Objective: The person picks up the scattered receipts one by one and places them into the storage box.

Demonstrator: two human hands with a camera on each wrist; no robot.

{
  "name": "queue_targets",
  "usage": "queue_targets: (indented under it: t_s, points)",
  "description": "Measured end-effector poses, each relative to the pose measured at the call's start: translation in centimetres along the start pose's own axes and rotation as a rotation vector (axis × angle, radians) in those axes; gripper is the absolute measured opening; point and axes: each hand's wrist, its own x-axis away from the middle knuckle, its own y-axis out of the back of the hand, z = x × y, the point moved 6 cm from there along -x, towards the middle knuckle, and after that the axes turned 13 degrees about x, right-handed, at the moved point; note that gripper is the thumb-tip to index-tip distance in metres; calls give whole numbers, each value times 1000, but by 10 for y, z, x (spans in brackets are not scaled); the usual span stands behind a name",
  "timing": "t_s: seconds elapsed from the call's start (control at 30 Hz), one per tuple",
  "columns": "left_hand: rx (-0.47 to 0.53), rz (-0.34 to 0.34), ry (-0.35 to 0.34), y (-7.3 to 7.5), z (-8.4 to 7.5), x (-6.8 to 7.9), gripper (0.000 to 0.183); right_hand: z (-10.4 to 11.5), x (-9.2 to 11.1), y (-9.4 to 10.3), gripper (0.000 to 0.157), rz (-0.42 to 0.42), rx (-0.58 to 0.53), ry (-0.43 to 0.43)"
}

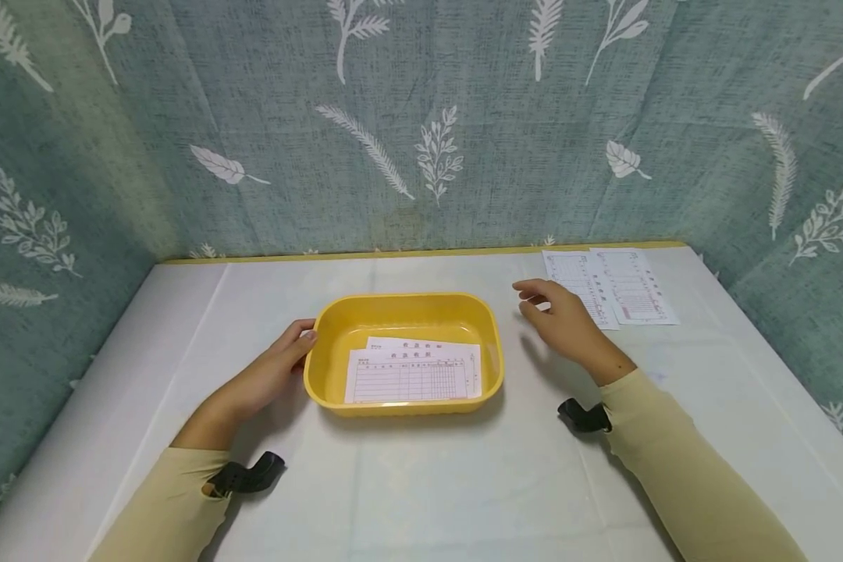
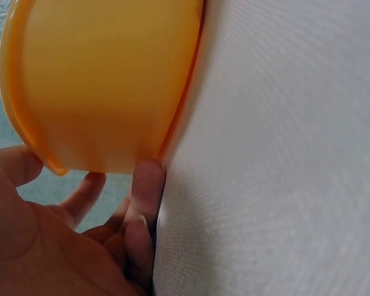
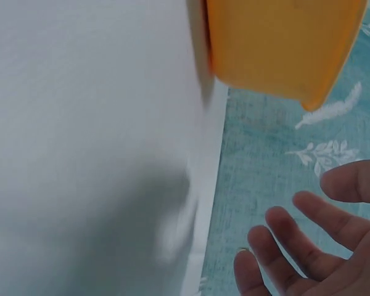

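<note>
A yellow plastic basin [image 1: 403,407] stands on the white table, with printed paper forms [image 1: 413,376] lying inside it, one partly over another. My left hand [image 1: 281,365] grips the basin's left end. In the left wrist view, the thumb [image 2: 18,165] is at the rim and the other fingers are against the outer wall. My right hand [image 1: 565,318] is held above the table to the right of the basin, apart from it. Its fingers are loosely bent, and in the right wrist view nothing lies between them [image 3: 314,237].
Two more printed slips [image 1: 632,287] lie side by side at the table's back right, just beyond my right hand. A patterned green cloth [image 1: 421,156] hangs behind the table [image 1: 421,499] and along both sides. Black bands [image 1: 249,474] with cameras sit on both wrists.
</note>
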Motion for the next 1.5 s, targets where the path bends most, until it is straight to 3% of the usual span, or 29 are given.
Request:
queue_targets:
  t_s: [0.67, 0.93, 1.1, 1.5]
  points:
    - [2, 4, -13, 0, -1, 2, 56, -40, 4, 30, 44, -105, 42, -98]
    - [-9, 9, -6, -1, 2, 3, 57, -59, 2, 25, 52, 31, 40, -196]
    - [5, 10, -37, -2, -2, 3, 55, -64, 1, 24, 57, 73, 73, -204]
    - [1, 11, -13, -2, -3, 0, 57, -79, 3, 26, 65, 162, 148, -266]
